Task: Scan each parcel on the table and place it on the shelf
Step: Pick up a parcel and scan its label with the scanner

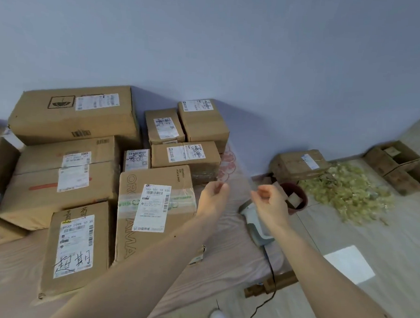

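Several brown cardboard parcels with white shipping labels cover the table, which has a pink patterned cloth. A parcel with green tape lies nearest my hands, and a labelled parcel with handwriting sits at the front. My left hand hovers just right of the taped parcel, fingers loosely curled, holding nothing. My right hand floats beside it, also loosely curled and empty. A grey handheld scanner lies on the table's right edge, partly hidden under my right wrist. No shelf is in view.
On the floor to the right are a dark red pot, a parcel by the wall, a heap of yellow-green scraps, open empty boxes and a white sheet. The scanner's black cable trails off the table.
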